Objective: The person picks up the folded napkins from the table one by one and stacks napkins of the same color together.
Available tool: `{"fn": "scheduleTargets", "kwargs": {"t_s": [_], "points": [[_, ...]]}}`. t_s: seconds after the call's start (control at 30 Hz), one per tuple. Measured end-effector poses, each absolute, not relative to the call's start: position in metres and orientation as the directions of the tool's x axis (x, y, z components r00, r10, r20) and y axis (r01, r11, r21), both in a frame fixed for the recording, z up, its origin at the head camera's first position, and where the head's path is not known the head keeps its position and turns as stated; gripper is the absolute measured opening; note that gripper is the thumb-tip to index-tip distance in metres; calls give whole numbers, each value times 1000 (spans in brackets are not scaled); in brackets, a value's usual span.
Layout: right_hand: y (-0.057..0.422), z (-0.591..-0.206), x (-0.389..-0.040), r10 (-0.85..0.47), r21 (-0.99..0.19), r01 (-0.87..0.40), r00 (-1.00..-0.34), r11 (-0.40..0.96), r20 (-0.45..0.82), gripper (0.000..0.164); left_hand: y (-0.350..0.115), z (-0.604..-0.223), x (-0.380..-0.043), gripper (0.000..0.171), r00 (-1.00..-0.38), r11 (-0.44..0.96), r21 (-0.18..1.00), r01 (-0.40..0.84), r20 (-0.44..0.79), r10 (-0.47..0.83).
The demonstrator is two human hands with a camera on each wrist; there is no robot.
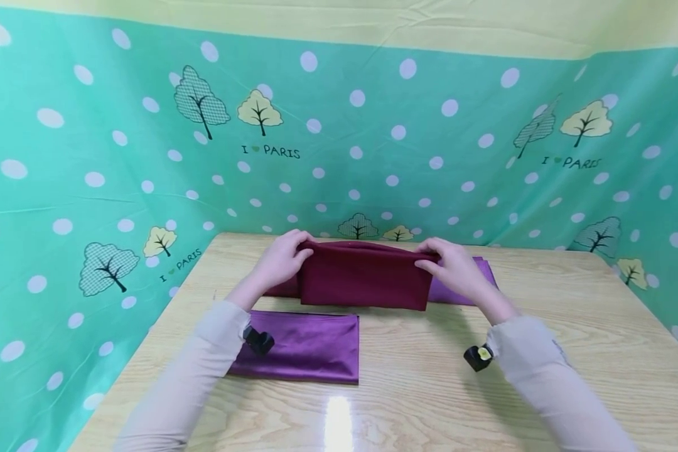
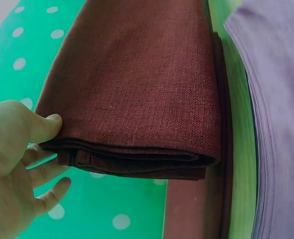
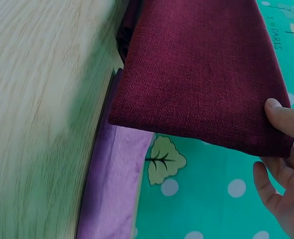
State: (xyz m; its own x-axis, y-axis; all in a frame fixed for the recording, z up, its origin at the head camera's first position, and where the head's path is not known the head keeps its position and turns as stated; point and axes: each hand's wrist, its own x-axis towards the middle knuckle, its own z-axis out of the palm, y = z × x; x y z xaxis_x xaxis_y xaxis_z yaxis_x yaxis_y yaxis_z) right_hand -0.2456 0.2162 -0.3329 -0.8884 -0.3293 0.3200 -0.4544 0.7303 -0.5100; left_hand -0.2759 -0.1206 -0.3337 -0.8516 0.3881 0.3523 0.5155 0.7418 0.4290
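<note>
A folded dark red cloth [image 1: 367,276] is held up by both hands near the back of the table. My left hand [image 1: 282,256] pinches its upper left corner, thumb in front; the left wrist view shows the stacked layers of the folded cloth [image 2: 137,89] at that end. At the upper right corner my right hand [image 1: 452,267] pinches the same cloth [image 3: 202,74] between thumb and fingers. Behind it on the left, another dark red folded cloth [image 1: 284,289] lies on the table, partly hidden. A purple folded cloth [image 1: 457,294] lies behind the right hand.
A shiny purple folded cloth [image 1: 311,348] lies at the front left, under the left forearm in the head view. The wooden table [image 1: 418,389] ends at a green dotted curtain [image 1: 339,125] at the back and sides. Each wrist carries a small black camera [image 1: 478,358].
</note>
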Motion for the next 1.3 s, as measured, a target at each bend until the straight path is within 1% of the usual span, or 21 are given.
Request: {"fn": "scheduleTargets", "kwargs": {"t_s": [0.47, 0.7, 0.93, 1.07, 1.3], "points": [[188, -334, -264, -410, -493, -491, -871, 719, 269, 18, -148, -333, -286, 16, -892, 791, 428, 437, 315, 323], [179, -332, -271, -405, -508, -467, -883, 724, 237, 16, -158, -332, -288, 17, -902, 792, 442, 421, 294, 316], [172, -327, -280, -436, -468, -500, -866, 729, 246, 16, -168, -336, -296, 17, -904, 776, 475, 416, 307, 297], [167, -324, -285, -450, -468, -510, -860, 722, 242, 16, -173, -337, -301, 16, -901, 765, 487, 421, 325, 289], [155, -323, -292, -460, -460, -521, -853, 719, 248, 16, -182, -333, -305, 18, -919, 773, 504, 385, 290, 268]]}}
